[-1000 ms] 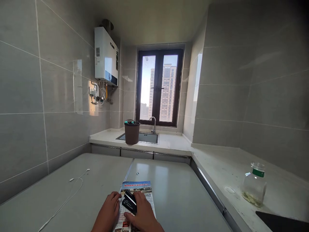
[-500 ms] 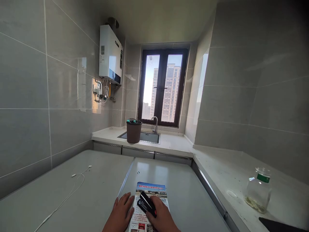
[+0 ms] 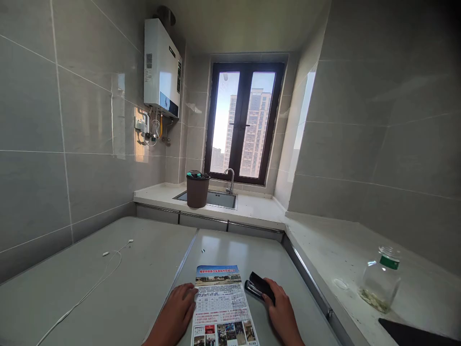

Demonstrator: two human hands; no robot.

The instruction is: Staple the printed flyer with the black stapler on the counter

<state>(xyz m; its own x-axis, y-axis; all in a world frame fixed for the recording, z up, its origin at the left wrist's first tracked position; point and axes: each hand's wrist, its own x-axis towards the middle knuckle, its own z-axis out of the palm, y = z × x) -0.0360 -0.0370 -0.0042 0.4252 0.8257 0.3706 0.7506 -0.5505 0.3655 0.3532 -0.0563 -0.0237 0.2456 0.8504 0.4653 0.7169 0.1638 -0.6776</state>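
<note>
A printed flyer [image 3: 220, 302] with a blue heading, text, a table grid and several photos lies flat on the grey table. My left hand [image 3: 177, 307] rests along its left edge, fingers stretched out and lying flat, touching the paper's margin. To the right of the sheet, my right hand [image 3: 280, 302] is closed around the rear of a black stapler [image 3: 260, 287]. The stapler's jaw end points up and left, just beside the flyer's upper right edge. Whether it touches the table I cannot tell.
A white cable [image 3: 90, 290] lies across the table's left half. A seam [image 3: 185, 254] divides the tabletop. On the right counter stand a glass jar [image 3: 381, 283] and a dark flat object [image 3: 414, 331]. A brown bucket [image 3: 197, 192] stands by the sink [image 3: 223, 200].
My right hand has moved the stapler off the flyer to the right, uncovering its middle. My left hand stays at the left edge. The camera view has shifted slightly.
</note>
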